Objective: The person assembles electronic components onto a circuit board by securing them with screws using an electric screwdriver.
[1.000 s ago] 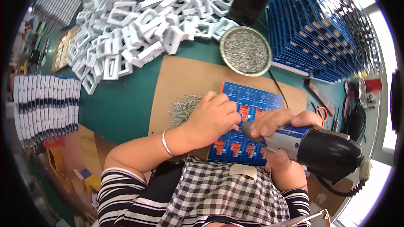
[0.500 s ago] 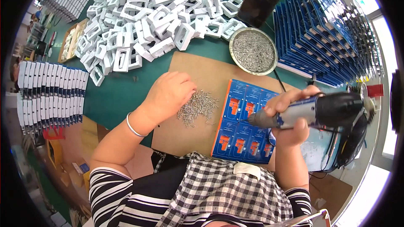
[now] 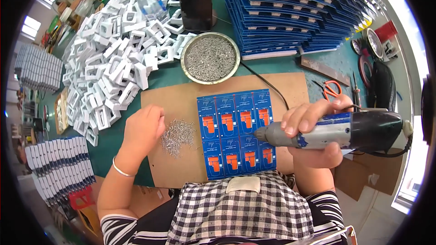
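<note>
My right hand (image 3: 303,119) is wrapped around a grey and black electric screwdriver (image 3: 329,131). The tool lies nearly level, its tapered nose over the right part of a blue circuit board panel (image 3: 221,147). Rows of orange parts (image 3: 227,121) sit on that panel; whether the bit touches it I cannot tell. Just left of a loose pile of small silver screws (image 3: 178,137) is my left hand (image 3: 143,126), fingers curled and pressed together. Anything pinched in them is hidden. Panel and pile both lie on a brown board (image 3: 159,172).
Beyond the panel stands a round metal bowl (image 3: 185,66) of screws, with a dark phone (image 3: 195,2) behind it. White plastic frames (image 3: 106,63) are heaped at left. Blue boards (image 3: 281,22) are stacked at back right, near orange-handled pliers (image 3: 333,88). A cable (image 3: 270,86) crosses the brown board.
The whole view has swung, so the bowl, phone and panel appear farther left. My left hand has drawn slightly back from the screw pile. My right hand still holds the screwdriver over the panel.
</note>
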`<action>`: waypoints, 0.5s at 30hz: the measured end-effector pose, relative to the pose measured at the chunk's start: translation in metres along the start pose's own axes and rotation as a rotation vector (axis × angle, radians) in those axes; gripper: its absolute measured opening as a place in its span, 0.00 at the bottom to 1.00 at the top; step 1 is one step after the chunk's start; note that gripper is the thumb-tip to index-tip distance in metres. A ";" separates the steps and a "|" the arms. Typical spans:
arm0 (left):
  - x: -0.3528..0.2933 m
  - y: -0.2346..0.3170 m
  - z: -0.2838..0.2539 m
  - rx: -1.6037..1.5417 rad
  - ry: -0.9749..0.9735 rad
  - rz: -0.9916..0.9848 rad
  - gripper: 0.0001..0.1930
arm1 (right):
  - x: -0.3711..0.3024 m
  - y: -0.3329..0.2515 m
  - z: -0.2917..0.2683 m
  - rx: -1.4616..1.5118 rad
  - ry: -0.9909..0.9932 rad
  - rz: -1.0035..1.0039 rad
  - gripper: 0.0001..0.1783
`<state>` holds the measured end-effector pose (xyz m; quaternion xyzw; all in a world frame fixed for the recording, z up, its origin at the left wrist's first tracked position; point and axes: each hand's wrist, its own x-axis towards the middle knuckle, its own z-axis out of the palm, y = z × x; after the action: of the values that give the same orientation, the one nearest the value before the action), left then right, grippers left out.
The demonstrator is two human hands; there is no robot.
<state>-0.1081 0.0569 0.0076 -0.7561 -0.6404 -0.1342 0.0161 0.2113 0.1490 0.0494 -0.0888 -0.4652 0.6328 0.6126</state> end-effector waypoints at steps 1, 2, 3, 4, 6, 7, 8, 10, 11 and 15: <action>0.002 0.007 -0.004 0.000 -0.007 0.016 0.08 | 0.000 -0.003 -0.004 0.005 -0.004 -0.025 0.32; 0.005 0.019 -0.007 -0.134 -0.026 -0.004 0.09 | -0.001 -0.005 -0.007 0.010 -0.010 -0.050 0.32; 0.006 0.032 -0.008 -0.263 -0.040 -0.037 0.09 | -0.002 -0.006 -0.010 -0.006 0.000 -0.051 0.32; 0.009 0.045 -0.003 -0.358 -0.014 0.041 0.10 | -0.003 -0.006 -0.010 -0.007 0.005 -0.054 0.32; 0.018 0.070 0.010 -0.456 0.006 0.129 0.10 | -0.005 -0.006 -0.008 0.004 0.074 -0.019 0.32; 0.020 0.081 0.014 -0.536 -0.009 0.153 0.11 | -0.006 -0.008 -0.007 0.003 0.081 -0.023 0.32; 0.023 0.090 0.017 -0.617 -0.024 0.177 0.11 | -0.007 -0.009 -0.005 0.001 0.065 -0.005 0.32; 0.027 0.099 0.022 -0.618 -0.017 0.160 0.11 | -0.009 -0.014 -0.002 -0.004 0.054 0.014 0.32; 0.028 0.102 0.023 -0.616 -0.005 0.138 0.11 | -0.010 -0.018 0.001 -0.010 0.062 0.047 0.32; 0.031 0.108 0.028 -0.604 0.034 0.123 0.11 | -0.014 -0.020 0.001 0.011 0.050 0.090 0.32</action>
<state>0.0066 0.0731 0.0033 -0.7616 -0.5242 -0.3300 -0.1903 0.2281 0.1325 0.0577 -0.1219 -0.4418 0.6600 0.5953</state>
